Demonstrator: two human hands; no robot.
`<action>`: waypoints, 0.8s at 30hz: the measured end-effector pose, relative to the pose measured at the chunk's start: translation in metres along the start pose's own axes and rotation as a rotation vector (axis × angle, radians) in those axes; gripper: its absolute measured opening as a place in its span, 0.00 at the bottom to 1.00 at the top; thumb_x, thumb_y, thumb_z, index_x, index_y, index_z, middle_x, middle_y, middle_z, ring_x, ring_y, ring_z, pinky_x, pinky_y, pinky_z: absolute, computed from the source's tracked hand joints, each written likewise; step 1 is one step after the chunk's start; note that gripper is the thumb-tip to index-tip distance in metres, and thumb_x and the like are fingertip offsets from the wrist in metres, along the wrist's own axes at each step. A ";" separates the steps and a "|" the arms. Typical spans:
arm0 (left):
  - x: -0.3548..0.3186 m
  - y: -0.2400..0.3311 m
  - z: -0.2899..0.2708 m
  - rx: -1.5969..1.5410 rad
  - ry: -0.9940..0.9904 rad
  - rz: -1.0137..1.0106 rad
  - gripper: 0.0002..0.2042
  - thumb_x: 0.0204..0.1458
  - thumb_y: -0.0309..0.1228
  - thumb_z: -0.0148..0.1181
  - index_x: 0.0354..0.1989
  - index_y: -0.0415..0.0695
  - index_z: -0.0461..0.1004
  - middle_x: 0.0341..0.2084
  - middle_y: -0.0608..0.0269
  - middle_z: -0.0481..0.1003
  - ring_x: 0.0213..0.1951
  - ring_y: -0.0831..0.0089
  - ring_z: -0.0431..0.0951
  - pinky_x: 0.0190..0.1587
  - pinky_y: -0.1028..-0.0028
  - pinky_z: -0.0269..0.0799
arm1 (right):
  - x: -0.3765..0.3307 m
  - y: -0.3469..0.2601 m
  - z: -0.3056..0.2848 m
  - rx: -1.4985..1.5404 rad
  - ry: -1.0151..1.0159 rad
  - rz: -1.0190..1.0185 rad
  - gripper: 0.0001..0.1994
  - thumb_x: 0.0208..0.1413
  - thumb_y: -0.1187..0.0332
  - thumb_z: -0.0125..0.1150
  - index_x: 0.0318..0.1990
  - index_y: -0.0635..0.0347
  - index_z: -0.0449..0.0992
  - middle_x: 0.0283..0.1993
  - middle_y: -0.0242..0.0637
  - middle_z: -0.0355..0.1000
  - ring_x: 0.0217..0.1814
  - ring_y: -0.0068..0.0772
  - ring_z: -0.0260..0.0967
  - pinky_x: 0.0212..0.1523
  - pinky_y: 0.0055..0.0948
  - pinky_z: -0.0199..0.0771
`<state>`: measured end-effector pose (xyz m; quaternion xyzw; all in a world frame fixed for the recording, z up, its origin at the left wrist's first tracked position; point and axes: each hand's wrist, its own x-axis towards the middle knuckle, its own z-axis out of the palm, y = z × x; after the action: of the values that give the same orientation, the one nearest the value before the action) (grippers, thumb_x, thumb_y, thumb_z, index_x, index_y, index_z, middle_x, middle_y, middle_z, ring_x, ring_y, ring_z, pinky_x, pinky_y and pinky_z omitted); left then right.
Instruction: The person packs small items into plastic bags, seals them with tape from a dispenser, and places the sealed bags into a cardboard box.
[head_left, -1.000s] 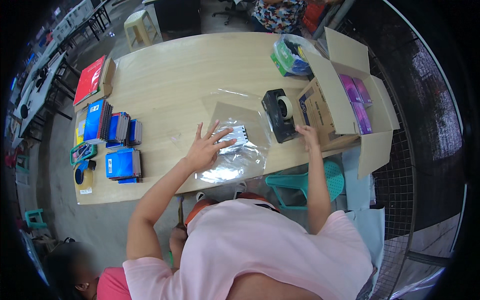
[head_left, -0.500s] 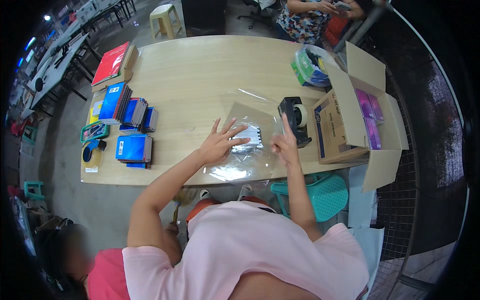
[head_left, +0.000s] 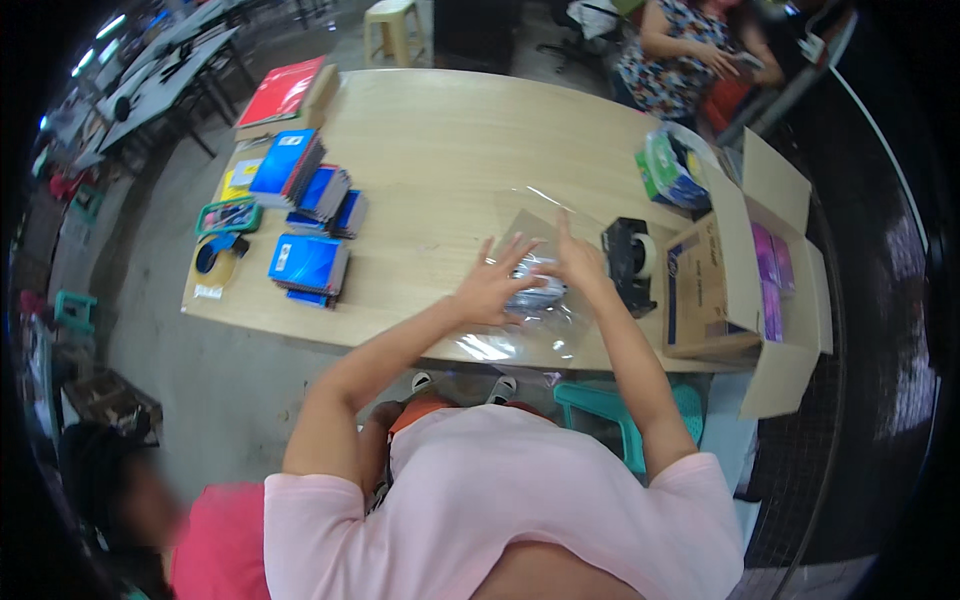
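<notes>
A clear plastic sheet or bag lies on the table in front of me, glossy and wrinkled. On it or inside it sits a small bundle with a pale, shiny top, partly covered by my hands. Fingers spread, my left hand presses flat over the bundle's left side. Across from it, my right hand touches the plastic at the right, its index finger stretched out away from me and its thumb side toward the bundle. A black tape dispenser with a roll of clear tape stands just right of that hand.
Blue spiral notebooks are stacked at the left, near tape rolls, a green tray and a red packet. An open carton with purple boxes stands right, beside a filled plastic bag. Another person sits beyond the table.
My right hand has moved left from beside the tape dispenser onto the plastic, close to my left hand. The left hand stays spread on the bundle. The whole view has shifted and tilted.
</notes>
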<state>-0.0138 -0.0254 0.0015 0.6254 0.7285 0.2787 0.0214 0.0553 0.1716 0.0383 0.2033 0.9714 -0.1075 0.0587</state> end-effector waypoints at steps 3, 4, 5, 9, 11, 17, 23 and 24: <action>0.020 0.024 0.020 -0.151 0.301 -0.096 0.15 0.44 0.38 0.70 0.43 0.62 0.79 0.70 0.63 0.56 0.73 0.48 0.46 0.68 0.34 0.34 | -0.018 0.010 0.002 0.140 0.053 0.080 0.62 0.38 0.44 0.76 0.74 0.59 0.40 0.34 0.46 0.78 0.36 0.51 0.77 0.39 0.42 0.76; 0.027 0.034 0.014 -0.202 0.391 -0.124 0.12 0.44 0.40 0.71 0.38 0.59 0.80 0.69 0.62 0.58 0.73 0.48 0.47 0.68 0.34 0.34 | -0.026 0.015 -0.003 0.296 0.057 0.143 0.60 0.37 0.44 0.76 0.73 0.59 0.44 0.36 0.45 0.77 0.38 0.50 0.76 0.41 0.42 0.76; 0.029 0.043 0.008 -0.274 0.453 -0.203 0.07 0.45 0.36 0.71 0.33 0.53 0.81 0.65 0.58 0.62 0.71 0.49 0.52 0.69 0.39 0.41 | -0.033 0.019 -0.005 0.453 0.061 0.210 0.58 0.37 0.43 0.76 0.73 0.59 0.48 0.37 0.44 0.77 0.39 0.50 0.75 0.42 0.41 0.75; 0.044 0.027 -0.025 -0.684 0.664 -0.349 0.12 0.47 0.33 0.71 0.40 0.45 0.80 0.63 0.50 0.65 0.67 0.54 0.60 0.67 0.54 0.55 | -0.073 0.038 0.033 0.616 0.551 -0.290 0.34 0.40 0.52 0.77 0.54 0.58 0.74 0.52 0.40 0.69 0.59 0.38 0.63 0.53 0.35 0.69; 0.054 0.006 -0.022 -0.759 0.520 -0.454 0.16 0.46 0.32 0.71 0.44 0.42 0.79 0.58 0.48 0.70 0.60 0.57 0.68 0.61 0.61 0.64 | -0.073 0.014 0.039 0.558 0.594 -0.346 0.22 0.44 0.61 0.75 0.46 0.59 0.76 0.52 0.36 0.69 0.56 0.33 0.65 0.54 0.34 0.66; 0.088 -0.020 -0.006 -1.156 0.231 -0.470 0.28 0.43 0.28 0.73 0.56 0.41 0.72 0.46 0.51 0.78 0.38 0.64 0.81 0.47 0.68 0.77 | -0.069 0.015 -0.012 1.286 0.854 -0.274 0.06 0.52 0.76 0.67 0.38 0.64 0.79 0.50 0.36 0.70 0.51 0.27 0.67 0.52 0.25 0.66; 0.063 0.003 -0.029 -0.785 0.401 -0.333 0.28 0.49 0.30 0.70 0.59 0.39 0.69 0.47 0.55 0.77 0.48 0.68 0.78 0.51 0.69 0.74 | -0.097 0.039 0.012 0.780 0.553 -0.237 0.18 0.43 0.71 0.73 0.45 0.54 0.80 0.53 0.39 0.68 0.59 0.37 0.64 0.54 0.37 0.69; 0.055 0.002 -0.022 -0.576 0.308 -0.345 0.28 0.49 0.30 0.69 0.59 0.40 0.69 0.49 0.55 0.77 0.49 0.68 0.78 0.52 0.69 0.74 | -0.091 0.036 0.025 0.701 0.563 -0.280 0.19 0.42 0.70 0.74 0.45 0.52 0.81 0.54 0.39 0.68 0.61 0.39 0.63 0.55 0.39 0.68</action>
<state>-0.0318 0.0169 0.0383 0.4123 0.7096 0.5556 0.1335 0.1544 0.1630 0.0218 0.0990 0.8727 -0.3767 -0.2943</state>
